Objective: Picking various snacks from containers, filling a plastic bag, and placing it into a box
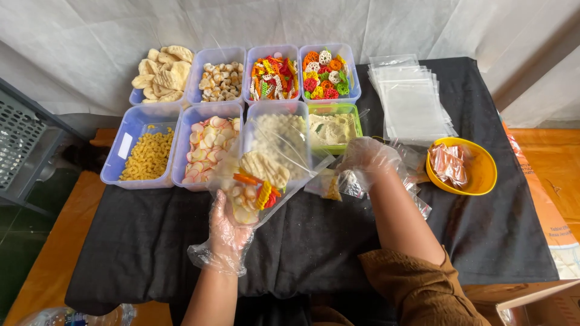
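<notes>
On a black-clothed table (151, 235), the gloved left hand (226, 232) grips from below a clear plastic bag (266, 175) of mixed crackers, fingers closed around its bottom, holding it above the cloth. Beside it, the gloved right hand (368, 160) pinches small sachets (331, 186) near the green tub (334, 128).

Two hands in thin clear plastic gloves, reaching forward.
Left hand (226, 232) is raised with fingers curled in a grip; right hand (367, 158) stretches further out, forearm bare, brown sleeve at the elbow.
</notes>
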